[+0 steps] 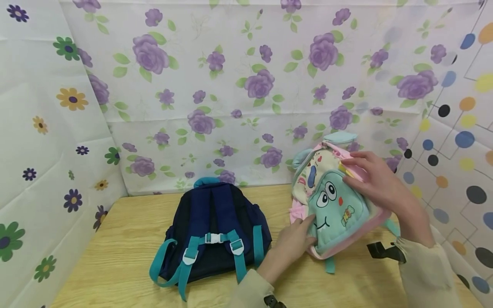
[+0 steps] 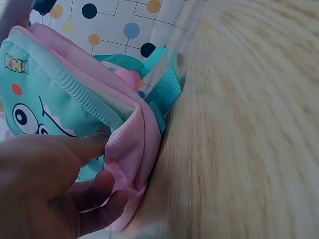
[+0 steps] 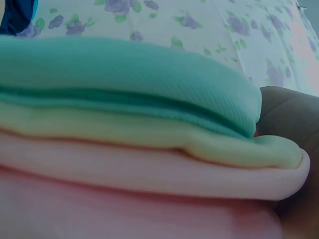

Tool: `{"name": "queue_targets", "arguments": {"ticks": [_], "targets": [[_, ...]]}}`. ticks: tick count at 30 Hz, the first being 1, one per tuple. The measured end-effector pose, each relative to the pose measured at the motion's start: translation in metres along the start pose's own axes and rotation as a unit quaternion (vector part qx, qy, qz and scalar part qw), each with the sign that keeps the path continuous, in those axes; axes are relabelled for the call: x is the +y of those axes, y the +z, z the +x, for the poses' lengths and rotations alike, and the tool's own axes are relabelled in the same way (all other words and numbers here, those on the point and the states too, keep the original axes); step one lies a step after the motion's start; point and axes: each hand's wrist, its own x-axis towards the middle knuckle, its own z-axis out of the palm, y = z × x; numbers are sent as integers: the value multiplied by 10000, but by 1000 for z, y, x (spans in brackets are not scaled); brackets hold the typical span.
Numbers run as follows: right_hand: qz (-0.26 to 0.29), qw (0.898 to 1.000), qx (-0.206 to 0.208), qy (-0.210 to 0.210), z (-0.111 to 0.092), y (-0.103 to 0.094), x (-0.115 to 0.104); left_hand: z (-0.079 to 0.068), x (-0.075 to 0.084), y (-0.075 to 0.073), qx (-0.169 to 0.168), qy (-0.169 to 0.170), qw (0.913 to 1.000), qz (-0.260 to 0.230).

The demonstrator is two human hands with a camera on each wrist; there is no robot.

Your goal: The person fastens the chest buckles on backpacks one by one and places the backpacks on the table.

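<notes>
A small pink and mint children's backpack (image 1: 339, 209) with a cartoon face on its front pocket leans tilted at the right of the table. My left hand (image 1: 290, 239) grips its lower left corner; in the left wrist view, the thumb of that hand (image 2: 55, 174) lies on the mint pocket and the other fingers curl at the pink side (image 2: 132, 149). My right hand (image 1: 375, 179) holds the upper right side, thumb and fingers over the front edge. Layered mint, cream and pink fabric (image 3: 134, 144) fills the right wrist view, hiding most of that hand (image 3: 289, 114).
Left of my left hand, a navy backpack (image 1: 212, 214) lies with its back panel up, teal straps (image 1: 185, 273) trailing toward the front. Floral sheeting (image 1: 231, 107) hangs behind the wooden table (image 1: 111, 256); a dotted sheet (image 1: 454, 171) borders the right.
</notes>
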Motion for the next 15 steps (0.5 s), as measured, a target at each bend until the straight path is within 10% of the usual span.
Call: {"name": "queue_targets", "arguments": {"ticks": [15], "targets": [[-660, 9965, -453, -226, 20, -7, -25, 20, 12, 16, 372, 358, 9953, -822]]}}
